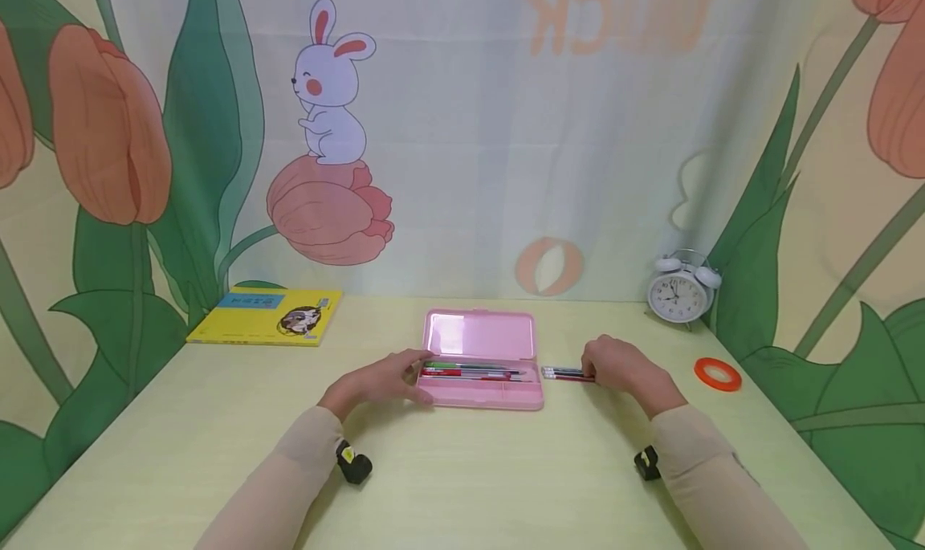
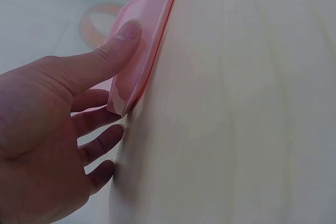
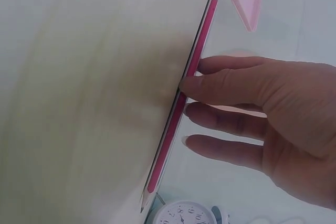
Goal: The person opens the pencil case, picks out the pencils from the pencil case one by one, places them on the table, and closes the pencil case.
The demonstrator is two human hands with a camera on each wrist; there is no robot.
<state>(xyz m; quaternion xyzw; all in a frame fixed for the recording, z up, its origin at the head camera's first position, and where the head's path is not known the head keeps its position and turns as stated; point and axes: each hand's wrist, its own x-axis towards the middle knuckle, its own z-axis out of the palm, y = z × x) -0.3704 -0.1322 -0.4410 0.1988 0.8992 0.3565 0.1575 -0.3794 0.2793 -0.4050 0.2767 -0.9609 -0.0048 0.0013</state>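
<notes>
A pink pencil case (image 1: 480, 393) lies with its lid raised at the back, and several pencils (image 1: 462, 371) are inside it. My left hand (image 1: 379, 379) grips the case's left end. In the left wrist view, its thumb rests along the front wall of the case (image 2: 149, 40) and the fingers curve around the corner. To the right of the case, my right hand (image 1: 623, 365) pinches a few pencils (image 1: 567, 373), their pale ends pointing at the case. The right wrist view shows a red-striped sharpened pencil (image 3: 169, 135) between thumb and fingers; how many are gripped is hard to tell.
At the back left lies a yellow book (image 1: 253, 321). A white twin-bell alarm clock (image 1: 679, 293) stands in the back right corner, with an orange ring-shaped roll (image 1: 718, 374) in front of it. A printed curtain hangs behind the table (image 1: 491, 478).
</notes>
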